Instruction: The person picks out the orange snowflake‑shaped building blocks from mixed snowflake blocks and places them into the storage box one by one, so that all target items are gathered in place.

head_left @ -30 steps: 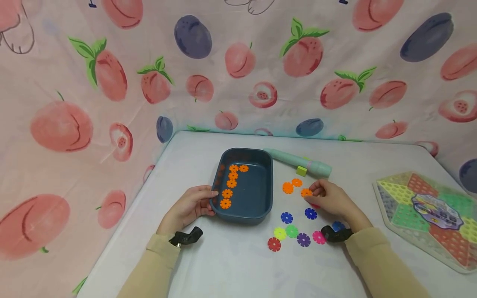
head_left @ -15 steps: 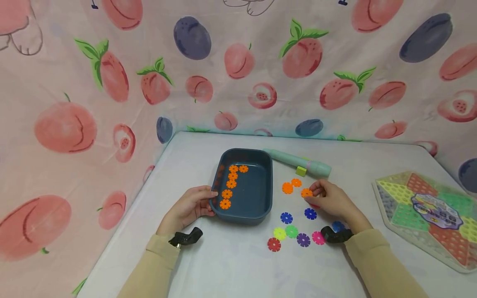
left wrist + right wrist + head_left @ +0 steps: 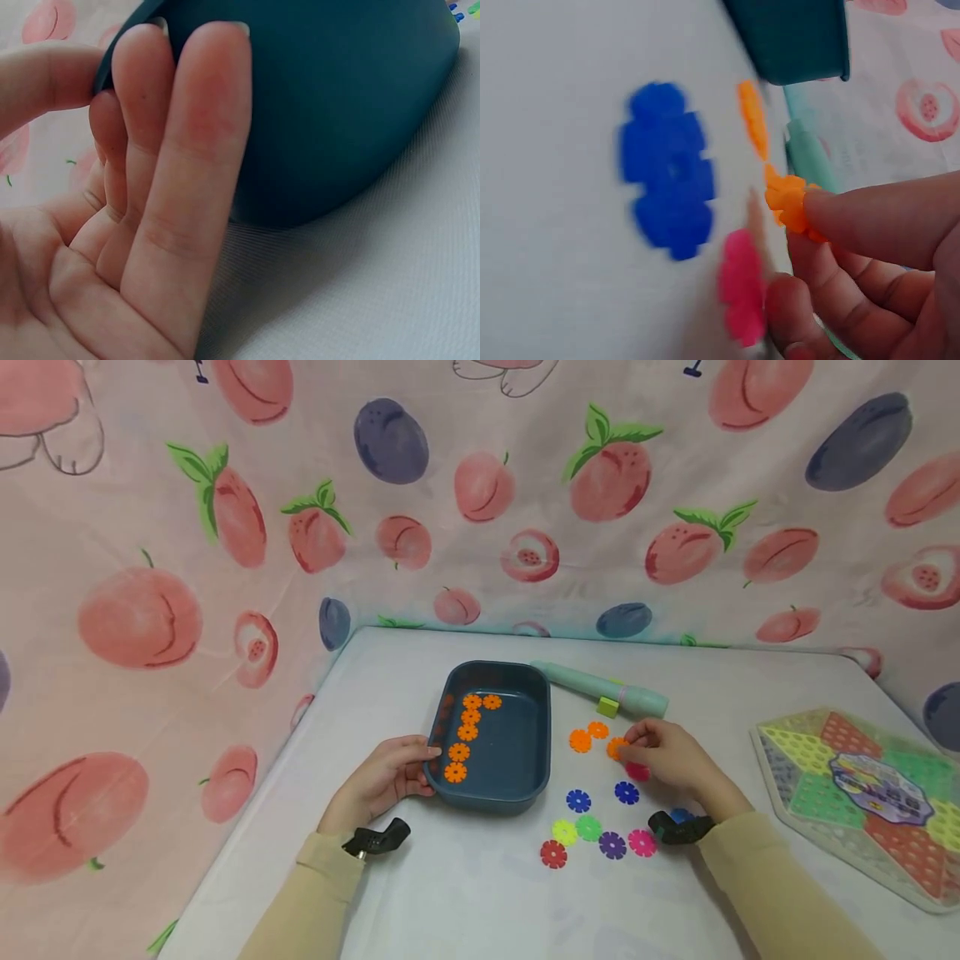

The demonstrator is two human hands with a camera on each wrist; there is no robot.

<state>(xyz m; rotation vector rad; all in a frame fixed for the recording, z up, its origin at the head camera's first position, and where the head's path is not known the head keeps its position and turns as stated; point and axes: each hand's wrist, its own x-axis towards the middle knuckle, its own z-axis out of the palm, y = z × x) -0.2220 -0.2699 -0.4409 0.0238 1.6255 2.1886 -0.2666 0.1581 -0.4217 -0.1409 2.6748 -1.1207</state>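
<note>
My left hand (image 3: 381,774) grips the near left corner of a dark blue plastic tray (image 3: 491,797), thumb over the rim. Its fingers (image 3: 199,135) lie along the tray's outer wall in the left wrist view. Several orange snowflake discs (image 3: 467,732) form an upside-down L inside the tray. My right hand (image 3: 667,758) pinches an orange snowflake disc (image 3: 789,201) between thumb and finger, right of the tray. Below that hand lies a pink-red disc (image 3: 637,772). More orange discs (image 3: 580,741) lie to its left.
Nearer the front lie loose discs: blue (image 3: 578,801), yellow (image 3: 565,832), green (image 3: 588,828), purple (image 3: 612,845), pink (image 3: 642,842) and red (image 3: 553,854). Behind are a pale green tube-shaped object (image 3: 600,685) and a yellow-green block (image 3: 607,707). A colourful hexagonal game board (image 3: 862,802) sits at right.
The right hand has tilted the pinched orange disc slightly and uncovered more of the pink-red disc beneath. The left hand and tray stay in place.
</note>
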